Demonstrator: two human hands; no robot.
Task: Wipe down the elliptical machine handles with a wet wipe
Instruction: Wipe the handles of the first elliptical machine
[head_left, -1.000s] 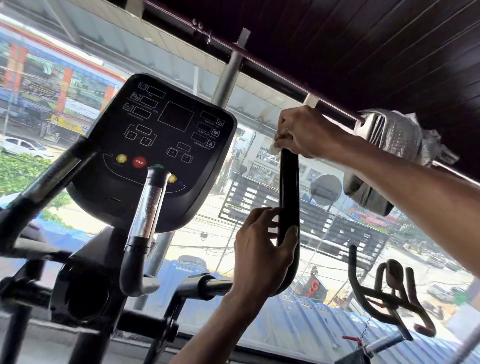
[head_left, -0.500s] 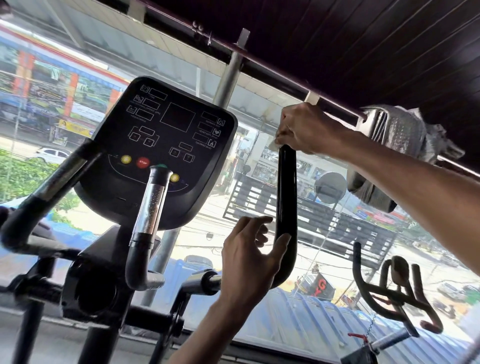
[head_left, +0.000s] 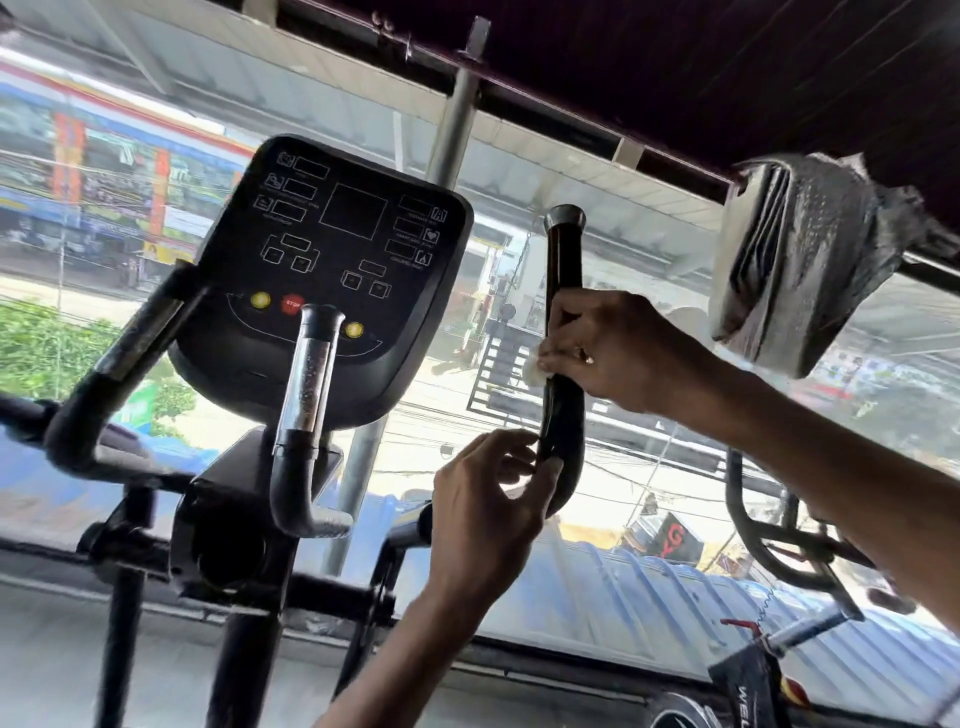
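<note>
The R hand (head_left: 618, 348) clamped a small white wet wipe (head_left: 535, 370) round the mid shaft of the tall black curved elliptical handle (head_left: 563, 249), right of the black console panel (head_left: 332, 270). Its fingers were wrapped so the wipe pressed all round. The L hand (head_left: 488, 499) pinched the handle's lower bend between thumb & fingertips, prob. to steady the swinging arm.

Vs 1 s earlier, the R hand & wipe had slid down from the top cap, now bare. The L hand's grip had loosened. The lower part + black left-side bar (head_left: 135, 338) prob. remained.
</note>
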